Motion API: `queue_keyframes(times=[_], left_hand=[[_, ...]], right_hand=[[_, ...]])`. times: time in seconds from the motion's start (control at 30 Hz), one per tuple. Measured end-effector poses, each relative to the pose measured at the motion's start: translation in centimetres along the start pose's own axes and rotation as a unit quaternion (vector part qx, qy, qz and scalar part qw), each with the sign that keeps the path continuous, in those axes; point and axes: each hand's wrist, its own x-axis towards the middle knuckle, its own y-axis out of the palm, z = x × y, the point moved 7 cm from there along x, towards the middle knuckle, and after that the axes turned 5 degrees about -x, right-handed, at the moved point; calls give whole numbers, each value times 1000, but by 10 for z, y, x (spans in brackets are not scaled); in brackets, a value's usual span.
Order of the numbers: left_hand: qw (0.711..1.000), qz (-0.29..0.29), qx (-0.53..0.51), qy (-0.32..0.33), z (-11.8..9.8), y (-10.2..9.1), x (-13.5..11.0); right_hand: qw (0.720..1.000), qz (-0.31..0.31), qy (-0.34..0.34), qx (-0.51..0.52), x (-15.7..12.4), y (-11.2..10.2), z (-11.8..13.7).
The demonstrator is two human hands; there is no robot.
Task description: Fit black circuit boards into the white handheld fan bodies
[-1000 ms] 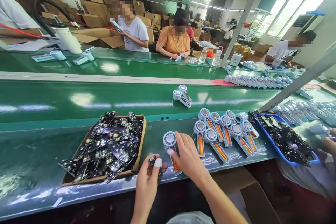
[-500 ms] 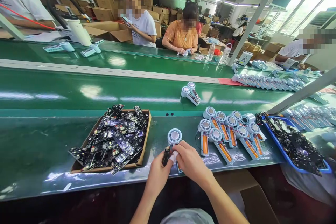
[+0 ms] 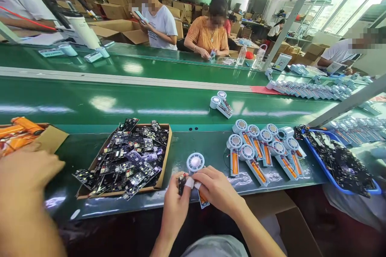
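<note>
My left hand [image 3: 175, 197] is closed, pinching a black circuit board [image 3: 181, 183] upright between thumb and fingers. Just right of it, my right hand [image 3: 217, 186] has its fingers closed over the handle of a light-blue handheld fan [image 3: 195, 162]. The fan's round head points away from me, and an orange battery [image 3: 204, 198] shows in the open handle below the fingers. White covers wrap some fingertips where the hands meet. Whatever lies between those fingertips is hidden.
A carton [image 3: 167, 160] heaped with circuit boards stands left. Opened fans [image 3: 247, 152] with orange batteries lie right, before a blue tray [image 3: 316, 172] of boards. Two fans [image 3: 221, 104] rest on the green belt [image 3: 169, 104]. Another person's arm [image 3: 27, 180] reaches toward a box [image 3: 56, 138] of orange batteries.
Another person's arm and the box of orange batteries have come into view at left. My hands and the fan have shifted slightly left and toward me; more of the battery in the handle shows.
</note>
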Motion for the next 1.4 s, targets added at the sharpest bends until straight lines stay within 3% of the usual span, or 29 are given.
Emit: queue_keyframes(times=[0.07,0.23,0.43,0.67,1.13,1.4], left_hand=[[999,4,-2,-34,5,-6,-2],[992,81,-26,-97,9,-5,-8],[993,95,71,-8,5,4,-10],[986,97,123,58,0,6,-14],[972,78,174,141,2,5,-22],[945,159,196,209,-8,3,-13]], right_hand=[[1000,-17,-11,1,-3,5,0],[997,-73,-4,14,-10,10,-4],[992,-116,36,-30,-12,9,0],[987,-124,100,7,-13,14,-1],[983,-156,98,-1,-17,18,2],[985,-135,95,41,-16,17,-8]])
